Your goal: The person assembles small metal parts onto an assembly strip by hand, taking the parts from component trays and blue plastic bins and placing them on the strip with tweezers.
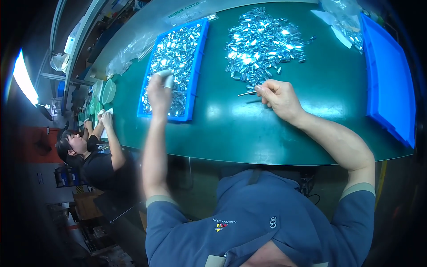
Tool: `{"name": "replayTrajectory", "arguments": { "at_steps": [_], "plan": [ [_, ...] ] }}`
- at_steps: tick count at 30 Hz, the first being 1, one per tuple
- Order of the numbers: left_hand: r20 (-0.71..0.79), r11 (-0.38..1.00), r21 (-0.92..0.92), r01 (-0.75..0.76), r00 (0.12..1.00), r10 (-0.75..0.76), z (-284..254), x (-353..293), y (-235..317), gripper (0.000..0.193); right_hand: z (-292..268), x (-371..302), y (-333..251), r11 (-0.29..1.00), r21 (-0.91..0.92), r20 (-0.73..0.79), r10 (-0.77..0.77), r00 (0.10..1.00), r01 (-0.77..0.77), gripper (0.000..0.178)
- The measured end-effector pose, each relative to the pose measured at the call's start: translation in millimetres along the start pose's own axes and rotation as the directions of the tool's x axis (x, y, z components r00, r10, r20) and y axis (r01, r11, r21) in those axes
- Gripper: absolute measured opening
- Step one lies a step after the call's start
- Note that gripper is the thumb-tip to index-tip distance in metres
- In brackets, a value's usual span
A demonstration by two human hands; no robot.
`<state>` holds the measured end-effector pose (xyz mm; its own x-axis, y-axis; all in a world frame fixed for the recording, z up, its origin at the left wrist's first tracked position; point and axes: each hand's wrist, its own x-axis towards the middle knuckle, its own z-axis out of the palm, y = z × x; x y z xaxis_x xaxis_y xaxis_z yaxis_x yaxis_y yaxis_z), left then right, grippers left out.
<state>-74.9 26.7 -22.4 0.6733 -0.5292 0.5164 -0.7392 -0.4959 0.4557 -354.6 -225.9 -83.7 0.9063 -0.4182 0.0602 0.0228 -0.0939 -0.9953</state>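
My left hand (159, 94), slightly blurred, is over a blue tray (198, 66) filled with small shiny metal pieces (178, 49). White finger cots cover its thumb and a finger; the two look slightly apart, and I see nothing between them. My right hand (280, 99) is closed, pinching a thin metal rod (246, 93) between thumb and fingers. The rod points left, just above the green table, with a dark shadow below it. Beyond this hand lies a loose heap of small shiny metal pieces (262, 46), its near edge close to my fingers.
The green table (222, 138) has a curved near edge. A blue tray (391, 80) stands at the far right, beside plastic bags (342, 13). Clear plastic film (129, 53) lies at the far left. A co-worker (95, 155) works at the table's left, near green bowls (108, 91).
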Motion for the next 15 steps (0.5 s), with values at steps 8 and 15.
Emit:
{"name": "replayTrajectory", "arguments": {
  "at_steps": [8, 15],
  "plan": [
    [0.143, 0.951, -0.093, -0.296, 0.941, 0.307, 54.4, -23.4, 62.5, 0.026, -5.3, 1.4, 1.2, 0.996, 0.083, -0.094, 0.046, 0.994, -0.038, 0.033],
    [0.266, 0.915, -0.049, -0.400, 0.878, 0.398, 100.7, -35.8, 109.5, 0.025, -4.6, 2.1, 2.2, 0.993, 0.108, -0.074, 0.044, 0.996, -0.036, 0.031]
  ]
}}
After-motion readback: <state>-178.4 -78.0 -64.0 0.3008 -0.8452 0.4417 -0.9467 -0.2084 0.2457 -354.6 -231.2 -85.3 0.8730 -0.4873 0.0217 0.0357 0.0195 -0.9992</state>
